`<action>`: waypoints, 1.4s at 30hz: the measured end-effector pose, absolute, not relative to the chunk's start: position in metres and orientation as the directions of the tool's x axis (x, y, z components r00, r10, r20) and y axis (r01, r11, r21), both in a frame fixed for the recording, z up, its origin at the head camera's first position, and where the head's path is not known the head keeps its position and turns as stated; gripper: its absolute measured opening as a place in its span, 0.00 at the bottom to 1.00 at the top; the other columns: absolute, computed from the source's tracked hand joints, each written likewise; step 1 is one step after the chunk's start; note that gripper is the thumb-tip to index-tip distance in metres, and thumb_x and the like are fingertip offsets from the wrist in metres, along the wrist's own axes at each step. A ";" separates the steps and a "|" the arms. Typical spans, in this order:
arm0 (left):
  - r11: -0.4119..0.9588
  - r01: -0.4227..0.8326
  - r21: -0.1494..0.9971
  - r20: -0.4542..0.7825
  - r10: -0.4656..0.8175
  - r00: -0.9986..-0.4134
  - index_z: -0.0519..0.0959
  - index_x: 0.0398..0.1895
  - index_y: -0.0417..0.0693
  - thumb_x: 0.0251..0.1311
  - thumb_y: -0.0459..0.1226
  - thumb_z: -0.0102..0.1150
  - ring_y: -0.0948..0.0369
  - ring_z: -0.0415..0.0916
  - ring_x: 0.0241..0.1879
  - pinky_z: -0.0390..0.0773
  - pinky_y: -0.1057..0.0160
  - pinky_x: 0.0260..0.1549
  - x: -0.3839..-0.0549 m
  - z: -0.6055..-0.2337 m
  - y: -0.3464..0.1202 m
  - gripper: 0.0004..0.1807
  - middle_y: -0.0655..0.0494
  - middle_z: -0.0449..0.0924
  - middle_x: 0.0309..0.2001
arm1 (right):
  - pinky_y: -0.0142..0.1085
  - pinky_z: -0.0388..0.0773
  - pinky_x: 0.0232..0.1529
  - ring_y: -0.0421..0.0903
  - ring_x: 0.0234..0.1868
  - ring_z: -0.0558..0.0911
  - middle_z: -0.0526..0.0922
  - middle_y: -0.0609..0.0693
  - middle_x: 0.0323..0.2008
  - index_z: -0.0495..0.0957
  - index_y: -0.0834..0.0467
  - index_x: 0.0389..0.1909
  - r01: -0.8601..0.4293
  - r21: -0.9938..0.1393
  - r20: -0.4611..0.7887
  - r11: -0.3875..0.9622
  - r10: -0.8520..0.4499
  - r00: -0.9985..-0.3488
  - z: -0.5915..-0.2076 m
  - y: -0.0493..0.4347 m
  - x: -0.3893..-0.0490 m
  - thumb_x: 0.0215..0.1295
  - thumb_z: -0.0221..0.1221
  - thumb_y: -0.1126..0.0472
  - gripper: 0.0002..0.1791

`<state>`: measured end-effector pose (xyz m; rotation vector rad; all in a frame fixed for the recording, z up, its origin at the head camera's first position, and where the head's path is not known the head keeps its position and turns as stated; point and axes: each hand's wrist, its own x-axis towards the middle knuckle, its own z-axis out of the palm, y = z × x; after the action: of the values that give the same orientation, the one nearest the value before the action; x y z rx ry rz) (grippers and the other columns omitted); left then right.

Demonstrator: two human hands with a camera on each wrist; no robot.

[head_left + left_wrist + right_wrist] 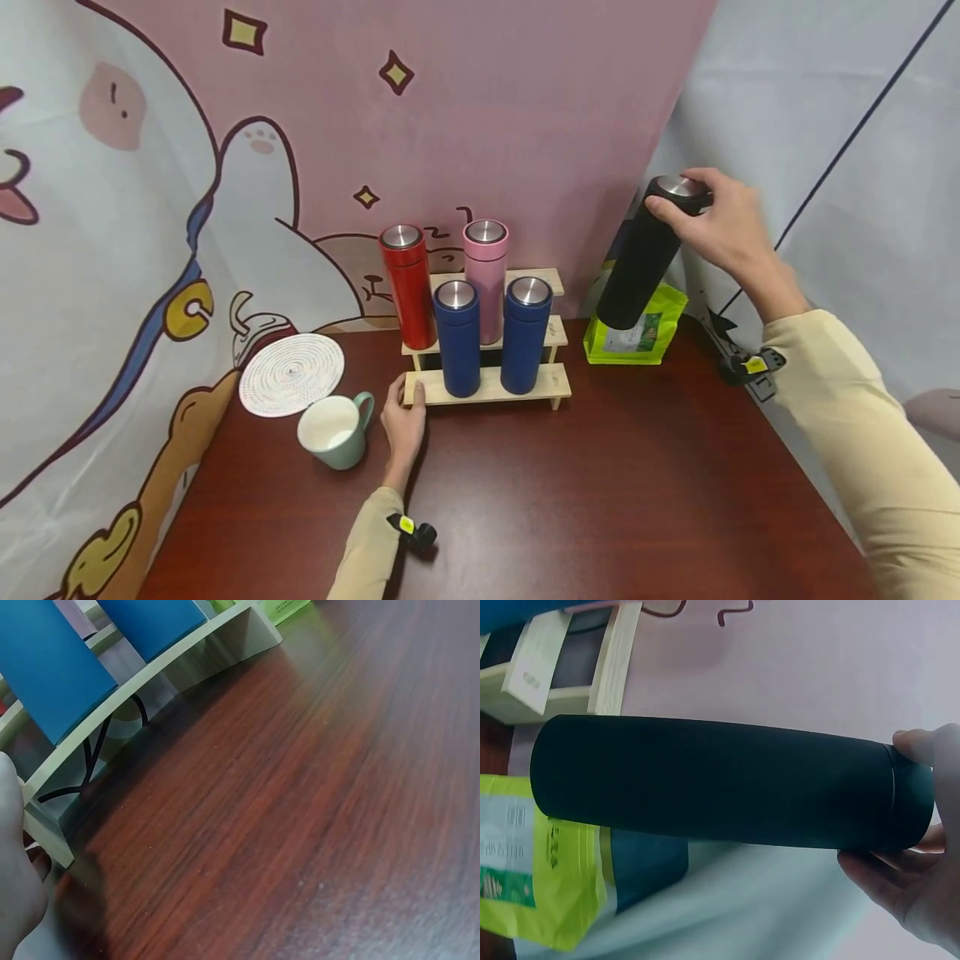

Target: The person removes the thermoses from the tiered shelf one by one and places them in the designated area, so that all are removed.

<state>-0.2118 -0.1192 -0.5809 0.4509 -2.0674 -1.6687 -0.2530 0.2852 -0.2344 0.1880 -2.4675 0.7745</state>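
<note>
My right hand [723,221] grips a black thermos [639,262] around its silver-topped lid, holding it tilted in the air. In the right wrist view the fingers and thumb close round the lid end of the thermos [712,784]. My left hand [403,421] pinches the left end of a tiered wooden rack [487,386], thumb on top of the lowest step. Two blue thermoses [459,342] [525,337] stand on that step. Behind them a red thermos [410,292] and a pink thermos [489,287] stand on the middle step.
A green-yellow bag [652,337] stands behind and below the black thermos, partly covered by it. Left of the rack are a pale green mug [341,442] and a round woven mat [292,375]. A patterned cloth [540,108] hangs behind the brown table [600,500].
</note>
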 end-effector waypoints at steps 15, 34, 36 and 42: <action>0.165 0.025 0.986 0.111 -0.542 -0.833 0.79 0.64 0.49 0.66 0.42 0.66 0.53 0.82 0.51 0.78 0.55 0.53 -0.213 -0.586 -0.118 0.24 0.43 0.87 0.50 | 0.25 0.61 0.35 0.26 0.34 0.65 0.83 0.66 0.52 0.77 0.62 0.63 -0.165 -0.464 0.499 0.870 0.103 -0.861 -0.231 0.335 -0.240 0.62 0.64 0.41 0.36; 0.134 0.064 0.989 0.126 -0.528 -0.840 0.79 0.63 0.49 0.67 0.41 0.65 0.59 0.82 0.47 0.77 0.72 0.43 -0.211 -0.587 -0.118 0.22 0.43 0.87 0.49 | 0.31 0.61 0.32 0.61 0.46 0.73 0.79 0.73 0.51 0.75 0.70 0.59 -0.007 -0.441 0.396 0.897 0.188 -0.899 -0.266 0.404 -0.222 0.64 0.62 0.41 0.37; 0.131 0.070 0.989 0.129 -0.525 -0.841 0.79 0.63 0.48 0.67 0.41 0.65 0.61 0.82 0.43 0.75 0.76 0.38 -0.211 -0.587 -0.118 0.22 0.41 0.87 0.49 | 0.33 0.62 0.32 0.64 0.46 0.74 0.79 0.74 0.51 0.74 0.71 0.59 -0.001 -0.430 0.383 0.903 0.181 -0.906 -0.272 0.410 -0.220 0.65 0.62 0.40 0.38; 0.128 0.074 0.989 0.130 -0.514 -0.848 0.79 0.63 0.49 0.68 0.42 0.64 0.62 0.81 0.39 0.74 0.76 0.35 -0.210 -0.586 -0.118 0.22 0.41 0.87 0.48 | 0.45 0.66 0.35 0.70 0.47 0.75 0.78 0.77 0.50 0.73 0.73 0.60 0.033 -0.393 0.336 0.919 0.177 -0.925 -0.291 0.422 -0.219 0.65 0.61 0.38 0.41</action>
<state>-0.2104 -0.1185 -0.5860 0.4233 -1.9692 -1.7681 -0.2187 0.4220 -0.2907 -0.1533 -2.7096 0.5467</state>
